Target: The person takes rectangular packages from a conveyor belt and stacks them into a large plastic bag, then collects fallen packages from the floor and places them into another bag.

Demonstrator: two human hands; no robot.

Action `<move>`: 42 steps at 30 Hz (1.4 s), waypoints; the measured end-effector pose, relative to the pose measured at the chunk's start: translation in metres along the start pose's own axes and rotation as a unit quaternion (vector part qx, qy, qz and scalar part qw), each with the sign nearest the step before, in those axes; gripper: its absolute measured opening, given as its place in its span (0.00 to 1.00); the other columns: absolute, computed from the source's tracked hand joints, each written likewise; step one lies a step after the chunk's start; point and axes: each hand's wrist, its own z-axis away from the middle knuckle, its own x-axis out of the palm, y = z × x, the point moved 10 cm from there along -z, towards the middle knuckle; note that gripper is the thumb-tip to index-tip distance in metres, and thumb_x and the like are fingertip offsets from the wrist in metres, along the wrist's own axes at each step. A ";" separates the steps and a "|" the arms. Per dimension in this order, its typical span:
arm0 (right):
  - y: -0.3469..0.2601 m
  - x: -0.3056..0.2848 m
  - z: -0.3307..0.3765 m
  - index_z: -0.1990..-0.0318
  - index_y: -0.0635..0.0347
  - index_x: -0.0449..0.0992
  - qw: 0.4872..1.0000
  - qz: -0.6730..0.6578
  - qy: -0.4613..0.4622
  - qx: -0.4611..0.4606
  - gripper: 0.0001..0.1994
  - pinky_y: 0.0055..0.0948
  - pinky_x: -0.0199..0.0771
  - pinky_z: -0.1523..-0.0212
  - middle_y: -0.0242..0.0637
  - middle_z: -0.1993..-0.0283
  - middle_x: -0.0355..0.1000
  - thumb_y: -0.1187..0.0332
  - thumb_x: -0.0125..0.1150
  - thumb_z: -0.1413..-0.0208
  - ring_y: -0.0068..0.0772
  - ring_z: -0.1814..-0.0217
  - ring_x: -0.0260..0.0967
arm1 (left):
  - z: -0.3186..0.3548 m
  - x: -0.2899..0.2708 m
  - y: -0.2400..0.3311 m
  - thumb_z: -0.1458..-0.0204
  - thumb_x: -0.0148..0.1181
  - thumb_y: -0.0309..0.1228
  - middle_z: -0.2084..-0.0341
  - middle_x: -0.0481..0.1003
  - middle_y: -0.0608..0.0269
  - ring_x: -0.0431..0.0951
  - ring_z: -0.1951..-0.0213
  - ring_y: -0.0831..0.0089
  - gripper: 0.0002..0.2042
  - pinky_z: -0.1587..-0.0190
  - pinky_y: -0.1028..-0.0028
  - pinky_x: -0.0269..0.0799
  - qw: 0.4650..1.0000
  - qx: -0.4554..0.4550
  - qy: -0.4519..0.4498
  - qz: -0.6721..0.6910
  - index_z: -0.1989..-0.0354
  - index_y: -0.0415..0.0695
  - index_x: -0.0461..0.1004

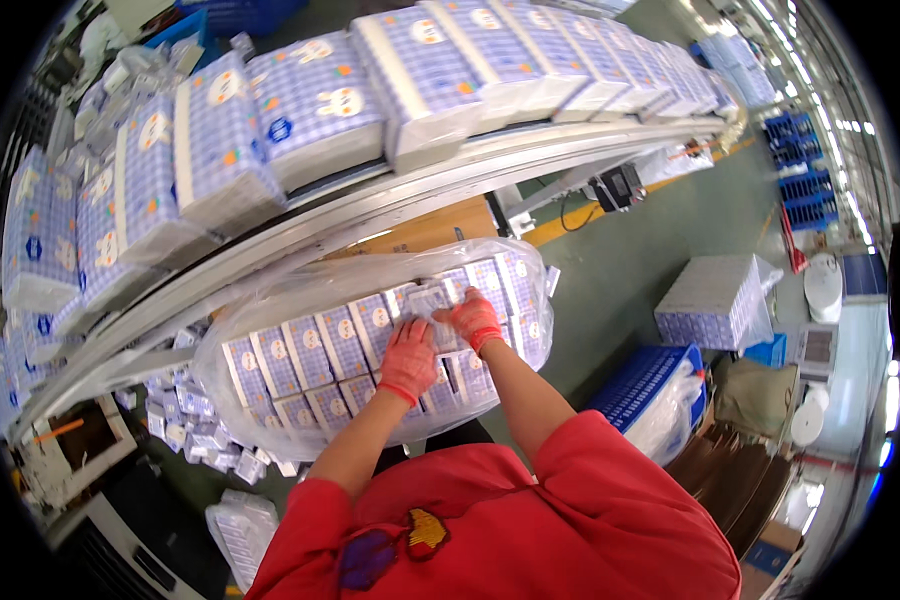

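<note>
A large clear plastic bag, its mouth spread wide, holds rows of blue-and-white checked packs, each with a cartoon face; they look like tissue packs. Both my hands wear thin red gloves and reach into the bag. My left hand rests on the packs, its fingers stretched forward against the near-left side of a tilted pack. On that pack's right side is my right hand, thumb across it and fingers bent at its edge. The undersides of both hands are hidden.
Beyond the bag, a metal-railed conveyor carries a long row of larger checked bundles. Loose small packs are heaped at the left. To the right stand a wrapped stack and a blue crate with clear plastic.
</note>
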 end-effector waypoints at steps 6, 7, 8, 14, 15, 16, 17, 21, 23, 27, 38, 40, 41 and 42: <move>-0.017 -0.011 0.011 0.59 0.65 0.61 0.996 0.076 0.054 -0.007 0.31 0.36 0.65 0.60 0.49 0.63 0.67 0.55 0.62 0.69 0.46 0.59 0.65 | 0.007 0.026 -0.024 0.57 0.41 0.46 0.48 0.54 0.61 0.49 0.44 0.63 0.28 0.45 0.61 0.42 0.959 0.036 -0.099 -0.264 0.48 0.44 0.53; -0.019 -0.012 0.012 0.59 0.65 0.61 0.995 0.086 0.048 -0.003 0.30 0.37 0.65 0.61 0.49 0.63 0.67 0.55 0.62 0.69 0.46 0.60 0.65 | 0.009 0.031 -0.026 0.56 0.39 0.47 0.48 0.53 0.62 0.48 0.44 0.63 0.27 0.46 0.57 0.40 0.940 0.028 -0.115 -0.319 0.47 0.47 0.53; -0.019 -0.012 0.012 0.59 0.65 0.61 0.994 0.096 0.042 0.000 0.29 0.37 0.65 0.61 0.49 0.63 0.67 0.55 0.62 0.69 0.46 0.60 0.65 | 0.010 0.037 -0.029 0.55 0.36 0.48 0.47 0.53 0.63 0.48 0.44 0.63 0.26 0.46 0.54 0.39 0.917 0.026 -0.134 -0.375 0.47 0.49 0.53; -0.018 0.007 0.005 0.59 0.61 0.60 0.982 0.145 0.105 -0.057 0.23 0.36 0.67 0.66 0.44 0.59 0.65 0.61 0.56 0.64 0.44 0.63 0.66 | 0.023 0.033 -0.030 0.51 0.34 0.41 0.47 0.53 0.63 0.52 0.45 0.61 0.18 0.49 0.45 0.37 0.920 0.022 -0.127 -0.369 0.51 0.62 0.59; -0.023 0.012 0.002 0.59 0.61 0.60 0.974 0.151 0.147 -0.086 0.23 0.36 0.67 0.67 0.43 0.57 0.64 0.61 0.55 0.63 0.44 0.63 0.66 | 0.020 0.028 -0.028 0.51 0.35 0.40 0.47 0.54 0.63 0.50 0.45 0.61 0.17 0.49 0.45 0.36 0.939 -0.006 -0.146 -0.311 0.52 0.61 0.60; -0.030 0.019 -0.001 0.56 0.61 0.58 0.964 0.178 0.172 -0.101 0.24 0.35 0.65 0.64 0.41 0.54 0.62 0.62 0.53 0.63 0.42 0.60 0.64 | 0.018 0.022 -0.026 0.51 0.35 0.38 0.48 0.54 0.63 0.49 0.44 0.60 0.17 0.49 0.45 0.35 0.954 -0.035 -0.161 -0.250 0.52 0.61 0.61; -0.031 0.031 -0.001 0.53 0.61 0.57 0.953 0.205 0.196 -0.111 0.25 0.33 0.64 0.62 0.39 0.52 0.59 0.62 0.50 0.62 0.39 0.58 0.63 | 0.015 0.019 -0.024 0.51 0.35 0.37 0.48 0.55 0.63 0.48 0.44 0.60 0.16 0.48 0.45 0.34 0.964 -0.060 -0.174 -0.192 0.53 0.60 0.62; -0.039 0.051 0.012 0.46 0.65 0.48 0.945 0.150 0.218 -0.190 0.34 0.33 0.54 0.51 0.44 0.46 0.52 0.62 0.51 0.63 0.39 0.48 0.53 | 0.029 0.019 -0.005 0.59 0.42 0.35 0.48 0.52 0.56 0.49 0.46 0.58 0.23 0.47 0.51 0.40 0.972 -0.073 -0.046 -0.218 0.52 0.37 0.59; -0.038 0.057 0.000 0.47 0.68 0.48 0.935 0.152 0.201 -0.249 0.34 0.32 0.54 0.50 0.47 0.46 0.51 0.60 0.52 0.62 0.44 0.46 0.51 | 0.038 0.025 0.020 0.58 0.41 0.33 0.52 0.58 0.55 0.53 0.48 0.60 0.21 0.46 0.55 0.41 0.977 -0.025 -0.055 -0.204 0.53 0.37 0.60; -0.104 -0.039 0.054 0.62 0.63 0.68 0.887 -0.176 0.090 -0.418 0.16 0.23 0.64 0.73 0.42 0.69 0.65 0.63 0.54 0.57 0.32 0.72 0.65 | 0.042 0.046 0.039 0.58 0.40 0.31 0.59 0.64 0.55 0.58 0.51 0.62 0.17 0.46 0.63 0.45 0.985 0.054 0.008 -0.162 0.59 0.38 0.64; -0.354 -0.213 0.071 0.62 0.66 0.64 0.898 0.183 0.205 -0.343 0.23 0.31 0.64 0.58 0.49 0.60 0.65 0.55 0.50 0.60 0.42 0.58 0.64 | 0.068 0.100 0.072 0.56 0.38 0.30 0.60 0.66 0.61 0.60 0.52 0.68 0.15 0.46 0.62 0.44 0.942 0.146 -0.198 -0.228 0.62 0.41 0.68; -0.351 -0.227 0.067 0.53 0.67 0.56 0.883 0.144 0.270 -0.355 0.26 0.33 0.61 0.55 0.51 0.55 0.62 0.58 0.48 0.58 0.44 0.53 0.61 | 0.065 0.097 0.063 0.54 0.34 0.32 0.56 0.65 0.64 0.58 0.49 0.70 0.16 0.45 0.59 0.40 0.926 0.163 -0.222 -0.260 0.59 0.45 0.67; -0.341 -0.236 0.090 0.52 0.66 0.56 0.874 0.120 0.285 -0.374 0.26 0.34 0.61 0.55 0.51 0.55 0.62 0.58 0.46 0.57 0.45 0.53 0.60 | 0.062 0.096 0.057 0.53 0.33 0.32 0.55 0.64 0.66 0.56 0.48 0.70 0.16 0.45 0.58 0.39 0.923 0.157 -0.229 -0.265 0.59 0.47 0.66; -0.330 -0.243 0.120 0.52 0.66 0.57 0.863 0.101 0.298 -0.396 0.25 0.36 0.61 0.54 0.52 0.54 0.61 0.58 0.43 0.57 0.47 0.52 0.60 | 0.060 0.098 0.053 0.53 0.31 0.32 0.54 0.63 0.67 0.55 0.46 0.71 0.17 0.44 0.57 0.38 0.923 0.148 -0.234 -0.266 0.58 0.49 0.66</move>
